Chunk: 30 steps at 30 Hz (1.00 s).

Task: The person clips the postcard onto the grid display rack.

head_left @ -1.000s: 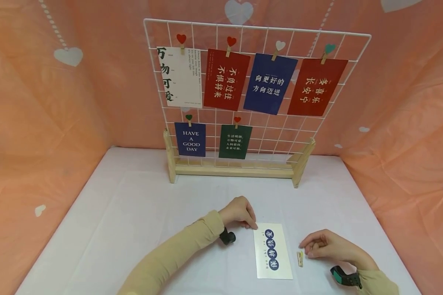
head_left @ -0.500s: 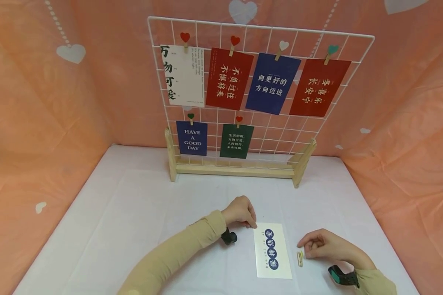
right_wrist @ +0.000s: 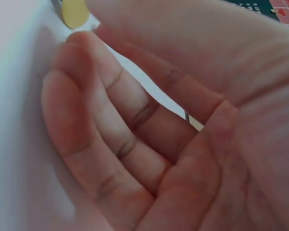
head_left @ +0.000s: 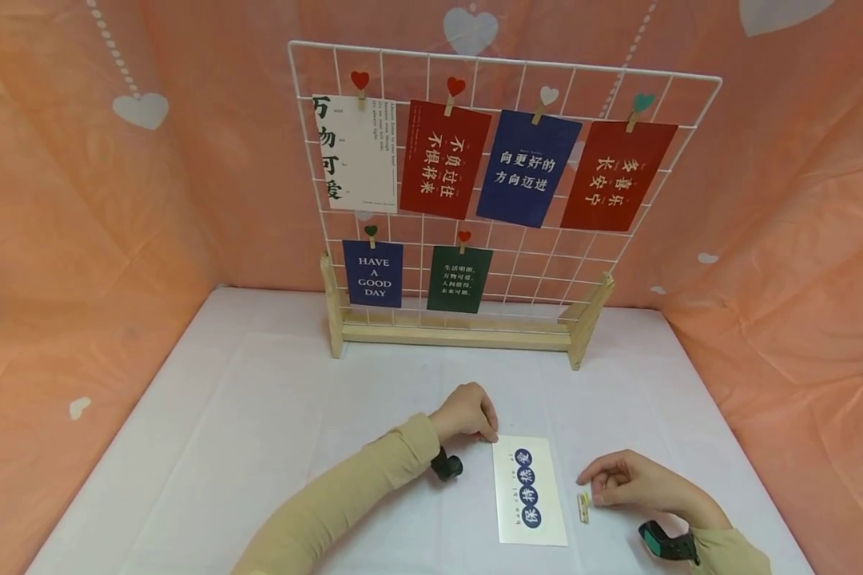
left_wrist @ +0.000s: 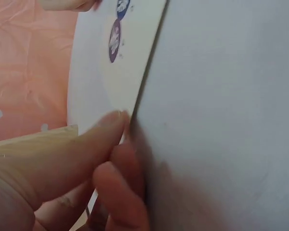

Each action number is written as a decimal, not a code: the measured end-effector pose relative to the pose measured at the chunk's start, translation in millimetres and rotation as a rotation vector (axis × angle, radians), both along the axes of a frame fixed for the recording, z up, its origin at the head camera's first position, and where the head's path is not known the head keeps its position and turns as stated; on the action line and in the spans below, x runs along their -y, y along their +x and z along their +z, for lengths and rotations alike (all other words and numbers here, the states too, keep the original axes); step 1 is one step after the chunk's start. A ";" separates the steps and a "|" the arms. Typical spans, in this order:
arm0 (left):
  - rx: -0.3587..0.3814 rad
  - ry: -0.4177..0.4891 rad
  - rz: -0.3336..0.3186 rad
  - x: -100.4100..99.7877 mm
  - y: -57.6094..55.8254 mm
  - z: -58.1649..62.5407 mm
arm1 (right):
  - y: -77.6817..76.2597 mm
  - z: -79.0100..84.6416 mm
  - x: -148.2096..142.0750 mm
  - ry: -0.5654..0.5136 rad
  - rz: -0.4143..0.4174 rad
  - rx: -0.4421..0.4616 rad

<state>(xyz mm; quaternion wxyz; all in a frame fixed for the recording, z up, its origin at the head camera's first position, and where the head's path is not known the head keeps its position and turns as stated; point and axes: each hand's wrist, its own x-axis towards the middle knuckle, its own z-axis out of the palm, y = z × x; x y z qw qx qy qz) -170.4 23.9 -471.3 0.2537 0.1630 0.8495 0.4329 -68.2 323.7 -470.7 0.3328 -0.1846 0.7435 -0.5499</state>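
Note:
A white card [head_left: 546,511] with a column of blue round characters lies on the white table, right of the left hand [head_left: 466,414]. That hand pinches its far left corner; in the left wrist view the thumb [left_wrist: 103,132] and a finger meet at the card's [left_wrist: 137,53] corner. Right of the card lies a small wooden clothespin [head_left: 583,508] with a bit of yellow. Beside it hovers the right hand [head_left: 629,481], index finger reaching forward, thumb tip right at the clothespin, other fingers loosely curled. A yellow piece [right_wrist: 75,12] of the clothespin shows past the thumb in the right wrist view.
A white wire grid [head_left: 525,68] on a wooden stand [head_left: 453,335] stands at the back. Several cards, such as the green card [head_left: 459,279] and the white lettered card [head_left: 359,156], hang on it from heart-topped clothespins. Orange cloth [head_left: 79,263] surrounds the table.
The head view shifts slightly. The left hand stays at the card's corner and the right hand stays beside the clothespin, with its thumb slightly closer to it.

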 end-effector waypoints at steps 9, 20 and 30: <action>-0.107 -0.005 -0.045 3.0 1.9 2.8 | 0.7 -0.1 1.6 -0.005 -0.001 -0.023; -0.155 -0.041 -0.076 0.5 -1.8 -6.2 | 2.7 -0.6 -0.9 0.026 -0.031 -0.033; -0.096 -0.010 -0.029 4.6 0.0 -3.3 | 0.8 -2.5 2.2 -0.013 -0.018 -0.005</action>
